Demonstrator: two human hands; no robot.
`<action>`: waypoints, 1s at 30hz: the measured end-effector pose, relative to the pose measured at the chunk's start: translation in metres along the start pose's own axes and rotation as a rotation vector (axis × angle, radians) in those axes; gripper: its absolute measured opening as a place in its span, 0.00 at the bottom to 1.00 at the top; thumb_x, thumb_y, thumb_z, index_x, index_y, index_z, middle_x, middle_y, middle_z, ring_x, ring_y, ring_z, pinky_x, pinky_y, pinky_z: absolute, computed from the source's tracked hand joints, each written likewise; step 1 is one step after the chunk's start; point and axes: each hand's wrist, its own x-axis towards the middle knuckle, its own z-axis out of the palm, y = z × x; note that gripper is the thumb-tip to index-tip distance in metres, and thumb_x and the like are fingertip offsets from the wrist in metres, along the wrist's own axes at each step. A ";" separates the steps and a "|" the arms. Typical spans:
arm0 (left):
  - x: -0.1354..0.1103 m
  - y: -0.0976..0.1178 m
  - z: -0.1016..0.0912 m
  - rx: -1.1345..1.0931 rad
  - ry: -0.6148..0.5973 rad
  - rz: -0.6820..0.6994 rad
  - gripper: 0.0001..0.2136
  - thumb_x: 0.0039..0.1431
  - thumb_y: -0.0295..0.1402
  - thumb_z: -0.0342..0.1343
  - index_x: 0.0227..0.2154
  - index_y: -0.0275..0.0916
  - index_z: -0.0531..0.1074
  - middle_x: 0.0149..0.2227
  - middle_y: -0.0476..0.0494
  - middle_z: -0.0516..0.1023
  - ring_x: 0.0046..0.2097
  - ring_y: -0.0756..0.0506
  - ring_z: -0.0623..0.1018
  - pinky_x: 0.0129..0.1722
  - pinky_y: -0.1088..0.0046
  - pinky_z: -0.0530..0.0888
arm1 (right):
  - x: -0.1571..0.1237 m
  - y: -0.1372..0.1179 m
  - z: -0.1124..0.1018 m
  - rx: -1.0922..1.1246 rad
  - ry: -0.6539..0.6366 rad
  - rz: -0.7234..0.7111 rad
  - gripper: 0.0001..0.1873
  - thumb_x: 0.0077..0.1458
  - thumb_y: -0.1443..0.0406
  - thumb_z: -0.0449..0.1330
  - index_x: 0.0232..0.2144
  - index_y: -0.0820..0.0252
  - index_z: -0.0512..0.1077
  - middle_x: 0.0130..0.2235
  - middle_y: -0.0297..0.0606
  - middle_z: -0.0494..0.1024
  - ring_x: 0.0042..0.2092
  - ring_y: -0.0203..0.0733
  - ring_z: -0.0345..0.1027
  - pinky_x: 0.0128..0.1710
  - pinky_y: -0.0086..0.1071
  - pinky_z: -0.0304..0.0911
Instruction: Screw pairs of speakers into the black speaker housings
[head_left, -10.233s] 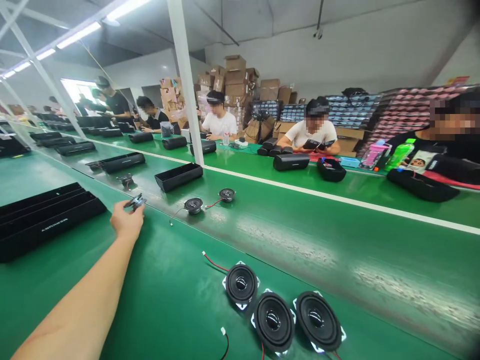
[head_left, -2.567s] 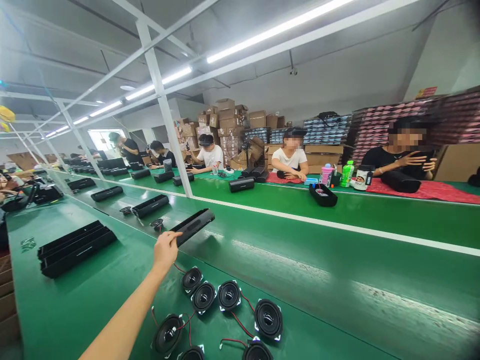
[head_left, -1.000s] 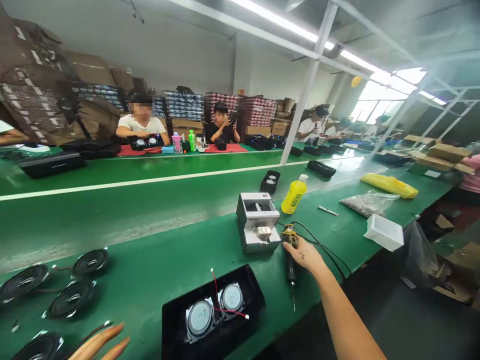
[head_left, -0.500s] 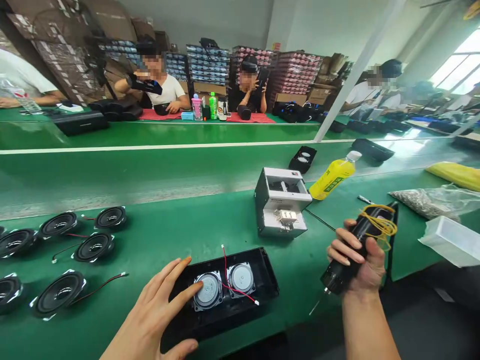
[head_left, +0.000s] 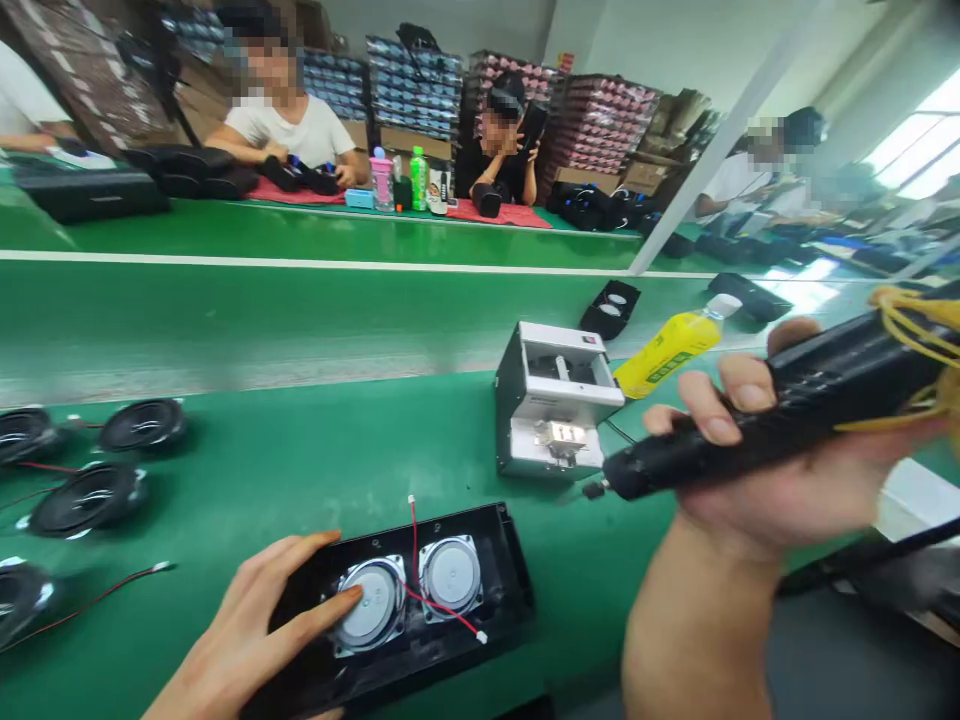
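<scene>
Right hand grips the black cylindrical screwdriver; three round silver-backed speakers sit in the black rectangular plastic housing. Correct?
Not three: the head view shows two round silver-backed speakers in the black rectangular plastic housing. The right hand does grip the black cylindrical screwdriver.

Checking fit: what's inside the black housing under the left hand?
Two speakers, backs up, and red leads. The left hand covers part of the housing at its left; what's beneath can't be seen.

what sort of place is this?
Likely a speaker assembly workshop: two speaker drivers sit in a black housing, the right hand grips a screwdriver-like tool, and co-workers face the green bench.
</scene>
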 end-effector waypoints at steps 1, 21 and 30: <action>0.001 -0.001 0.004 -0.014 0.005 -0.002 0.25 0.66 0.36 0.60 0.66 0.58 0.72 0.75 0.42 0.64 0.72 0.31 0.69 0.61 0.51 0.82 | 0.002 0.004 0.003 -0.015 -0.017 -0.054 0.28 0.48 0.43 0.80 0.46 0.46 0.83 0.30 0.27 0.63 0.24 0.36 0.53 0.25 0.35 0.73; 0.023 0.012 0.027 -0.141 -0.008 0.010 0.23 0.65 0.38 0.62 0.62 0.59 0.74 0.74 0.43 0.64 0.71 0.28 0.69 0.62 0.44 0.79 | 0.016 0.052 0.010 -0.187 -0.092 -0.201 0.36 0.61 0.30 0.61 0.51 0.50 0.70 0.24 0.24 0.67 0.16 0.35 0.58 0.14 0.29 0.53; 0.027 0.017 0.021 -0.133 -0.018 -0.005 0.22 0.66 0.38 0.63 0.62 0.58 0.75 0.74 0.44 0.66 0.70 0.31 0.71 0.65 0.48 0.79 | 0.020 0.060 0.006 -0.197 -0.099 -0.186 0.35 0.61 0.30 0.59 0.49 0.50 0.71 0.24 0.25 0.66 0.17 0.34 0.53 0.14 0.30 0.50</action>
